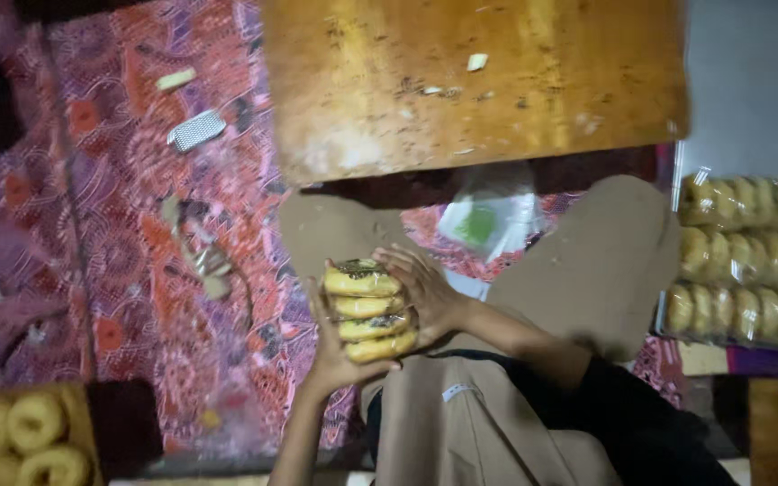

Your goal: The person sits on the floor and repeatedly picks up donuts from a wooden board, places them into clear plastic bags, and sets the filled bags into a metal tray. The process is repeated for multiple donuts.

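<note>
A stack of several yellow ring-shaped pastries (366, 310) with dark topping is held in front of me, above my lap. My left hand (335, 355) cups the stack from below and the left side. On the right side and top of the stack rests my right hand (425, 292), fingers pressed against it. My legs in tan trousers (587, 261) are crossed beneath.
A low wooden table (479, 81) with crumbs lies ahead. Patterned red cloth (137, 234) covers the floor at left. Wrapped rows of pastries (749, 261) sit at right, more pastries (20, 436) at lower left. A clear plastic bag (488, 220) lies under the table edge.
</note>
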